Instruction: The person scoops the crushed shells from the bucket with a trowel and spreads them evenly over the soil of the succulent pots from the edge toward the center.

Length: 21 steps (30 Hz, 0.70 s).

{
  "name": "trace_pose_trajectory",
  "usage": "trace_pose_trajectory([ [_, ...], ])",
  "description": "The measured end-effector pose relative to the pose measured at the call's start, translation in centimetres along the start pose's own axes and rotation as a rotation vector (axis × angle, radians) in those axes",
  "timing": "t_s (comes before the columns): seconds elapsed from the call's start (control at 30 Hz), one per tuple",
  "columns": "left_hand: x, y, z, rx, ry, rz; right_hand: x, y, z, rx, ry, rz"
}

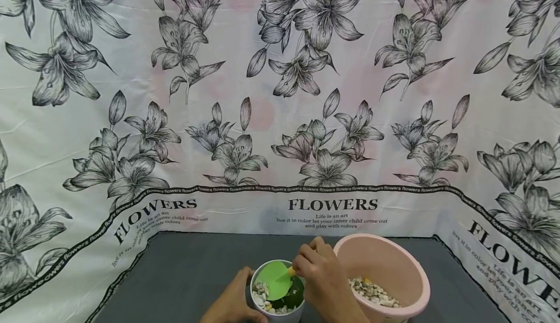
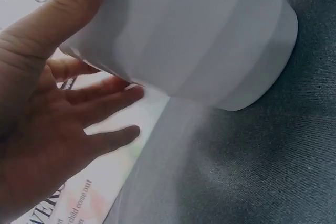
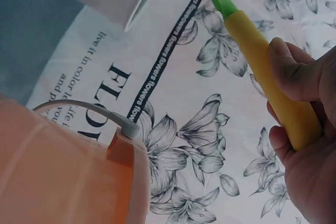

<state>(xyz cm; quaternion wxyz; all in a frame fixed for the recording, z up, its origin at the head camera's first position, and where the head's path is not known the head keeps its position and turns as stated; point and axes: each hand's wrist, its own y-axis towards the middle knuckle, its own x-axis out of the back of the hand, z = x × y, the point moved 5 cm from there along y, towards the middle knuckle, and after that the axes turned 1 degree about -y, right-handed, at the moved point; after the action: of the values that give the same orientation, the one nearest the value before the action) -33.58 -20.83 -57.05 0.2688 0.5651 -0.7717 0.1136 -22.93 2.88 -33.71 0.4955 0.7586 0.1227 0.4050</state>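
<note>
A small white pot (image 1: 286,317) stands on the grey surface, holding pale pebbles (image 1: 261,291) and a dark green plant (image 1: 295,294). My left hand (image 1: 232,299) grips its left side; in the left wrist view the thumb lies along the pot wall (image 2: 184,35), with some fingers spread below. A trowel with a green blade (image 1: 273,280) and yellow handle (image 3: 257,61) is in my right hand (image 1: 323,277), thumb and fingers wrapped round the handle. The blade is tilted over the pot's mouth, partly covering the contents.
Just right of the pot stands a larger pink bucket (image 1: 380,255) with pebbles (image 1: 374,294) at its bottom. Its grey carrying handle (image 3: 100,109) shows in the right wrist view. A flower-printed white sheet (image 1: 245,211) hangs behind the dark grey tabletop (image 1: 188,260).
</note>
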Motion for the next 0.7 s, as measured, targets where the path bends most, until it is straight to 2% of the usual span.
trace_pose_trajectory([
  [0.07,0.0,-0.2,-0.2,0.027,-0.004,0.015,0.1,0.0,0.0,0.014,0.009,-0.007],
  [0.13,0.0,-0.4,-0.9,0.018,-0.037,0.028,0.2,0.0,0.1,0.03,0.014,-0.014],
  [0.17,0.1,-0.5,-1.3,-0.001,-0.079,0.04,0.2,0.0,0.1,0.039,0.018,-0.017],
  [0.23,0.1,-0.6,-1.9,-0.073,-0.079,0.062,0.4,0.0,0.0,0.057,0.026,-0.025],
  [0.3,0.0,-0.4,-1.7,-0.133,-0.098,0.084,0.7,-0.1,-0.1,0.069,0.043,-0.032],
  [0.33,-0.1,-0.3,-1.5,-0.135,-0.131,0.102,0.8,-0.2,-0.2,0.073,0.051,-0.03],
  [0.4,-0.6,0.4,0.5,-0.096,-0.125,0.114,1.0,-0.3,-0.3,0.086,0.068,-0.032],
  [0.5,-0.7,0.6,1.4,-0.039,-0.151,0.119,1.2,-0.4,-0.4,0.099,0.083,-0.022],
  [0.63,-0.8,0.4,0.9,-0.048,-0.064,0.098,1.4,-0.4,-0.4,0.121,0.077,-0.03],
  [0.7,-0.7,-0.2,-0.8,-0.086,-0.034,0.097,1.5,-0.5,-0.5,0.128,0.076,-0.039],
])
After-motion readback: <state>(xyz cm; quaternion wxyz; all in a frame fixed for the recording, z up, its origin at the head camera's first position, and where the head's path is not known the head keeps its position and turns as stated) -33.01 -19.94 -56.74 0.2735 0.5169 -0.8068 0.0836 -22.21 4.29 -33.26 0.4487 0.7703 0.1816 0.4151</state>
